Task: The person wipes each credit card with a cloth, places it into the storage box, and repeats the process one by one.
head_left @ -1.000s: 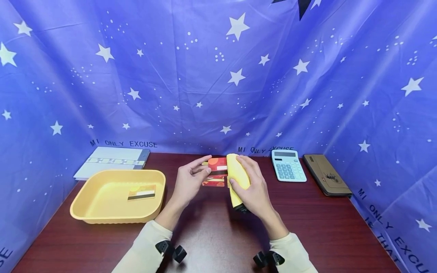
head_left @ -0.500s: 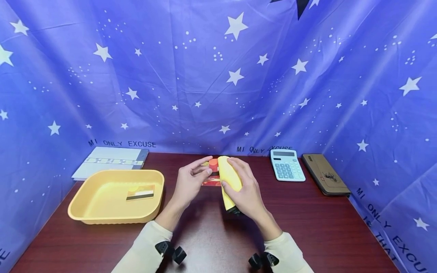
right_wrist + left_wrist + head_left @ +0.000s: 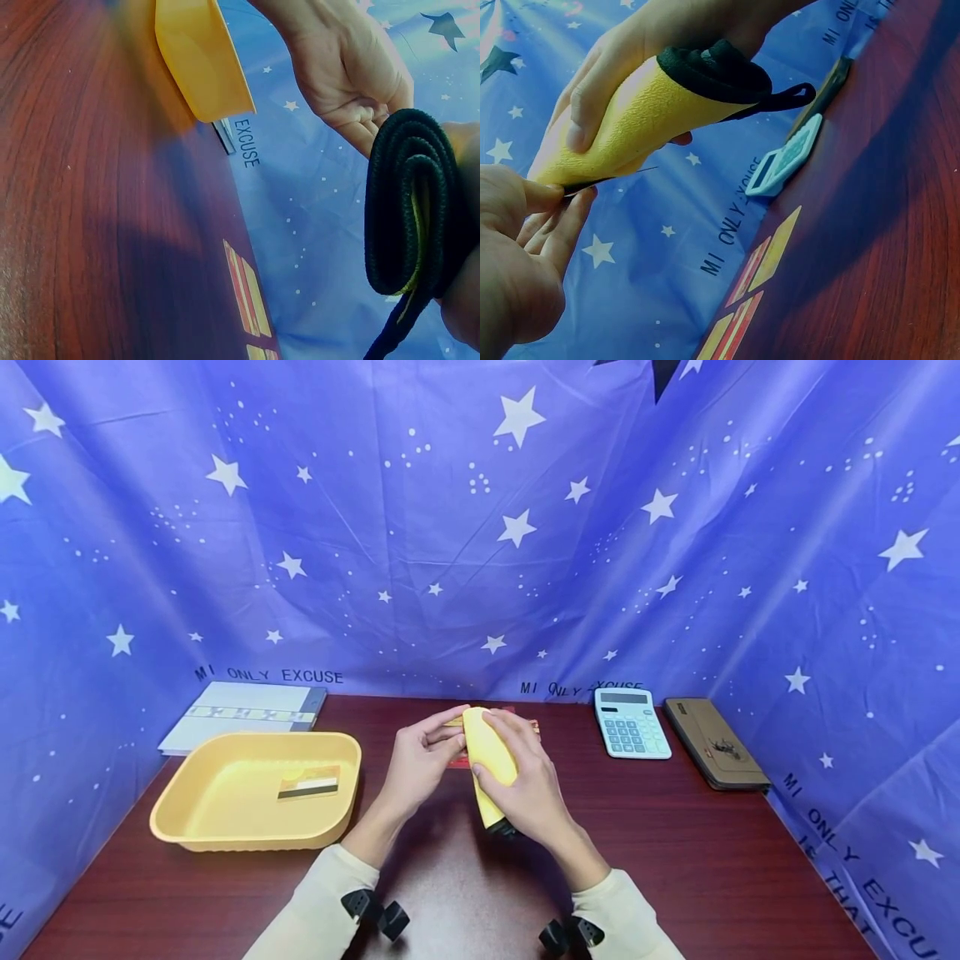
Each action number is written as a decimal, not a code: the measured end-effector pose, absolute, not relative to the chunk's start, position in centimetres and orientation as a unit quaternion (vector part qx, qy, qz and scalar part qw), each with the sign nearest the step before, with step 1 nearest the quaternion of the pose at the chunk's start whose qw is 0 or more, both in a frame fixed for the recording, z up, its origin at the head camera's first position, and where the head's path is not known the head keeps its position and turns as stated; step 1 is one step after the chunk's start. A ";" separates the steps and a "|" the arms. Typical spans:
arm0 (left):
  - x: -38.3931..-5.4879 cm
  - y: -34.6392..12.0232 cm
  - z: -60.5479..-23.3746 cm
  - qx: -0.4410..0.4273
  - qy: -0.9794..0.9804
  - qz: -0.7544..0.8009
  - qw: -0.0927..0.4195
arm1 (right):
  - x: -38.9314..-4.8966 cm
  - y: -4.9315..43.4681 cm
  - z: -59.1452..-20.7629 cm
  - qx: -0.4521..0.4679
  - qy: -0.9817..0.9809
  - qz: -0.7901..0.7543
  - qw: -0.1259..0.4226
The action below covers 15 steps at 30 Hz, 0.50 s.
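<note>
Nearest me, two cream sleeves (image 3: pixel 303 906), each wearing a small black camera, reach over a dark red wood-grain counter (image 3: pixel 465 902). The right hand (image 3: pixel 528 785) wraps around a rolled yellow cloth with black edging (image 3: pixel 489 768), held above the counter. The left hand (image 3: pixel 416 764) pinches a thin flat card (image 3: pixel 591 184) between thumb and fingers at the cloth's edge; the cloth hides most of it, and I cannot tell whether it is folded around the card. To the left sits a pale yellow rectangular plastic basin (image 3: pixel 225 806), an orange-yellow card with a black stripe (image 3: pixel 309 783) lying inside. Beyond the hands, red and yellow cards (image 3: pixel 776 246) lie on the counter. Farther back I see a flat brown wallet (image 3: pixel 712 745) and pale blue calculator (image 3: pixel 632 727) at right, a white and grey book-like object (image 3: pixel 240 714) at left, then a blue star-printed curtain (image 3: pixel 450 527).
</note>
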State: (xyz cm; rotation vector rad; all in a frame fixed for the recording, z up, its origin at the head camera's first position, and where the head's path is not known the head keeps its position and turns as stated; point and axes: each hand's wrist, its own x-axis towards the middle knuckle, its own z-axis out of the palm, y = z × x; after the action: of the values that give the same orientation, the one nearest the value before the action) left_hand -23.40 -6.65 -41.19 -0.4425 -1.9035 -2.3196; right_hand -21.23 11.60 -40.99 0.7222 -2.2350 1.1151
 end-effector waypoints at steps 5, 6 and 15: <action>-23.3 -6.6 -41.0 -0.139 -0.632 -0.760 0.056 | -21.3 12.0 -40.8 0.259 -0.833 0.405 0.275; -23.2 -6.6 -40.9 -0.137 -0.633 -0.760 0.056 | -21.4 12.1 -40.8 0.255 -0.834 0.406 0.275; -22.8 -6.7 -40.3 -0.136 -0.638 -0.755 0.063 | -21.7 13.6 -40.5 0.223 -0.832 0.420 0.284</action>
State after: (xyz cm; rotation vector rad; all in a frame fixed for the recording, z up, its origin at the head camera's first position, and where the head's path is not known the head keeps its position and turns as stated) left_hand -22.83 -6.68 -40.25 -0.4101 -1.9286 -2.2822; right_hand -21.74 13.61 -40.45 0.5958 -2.2269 1.1241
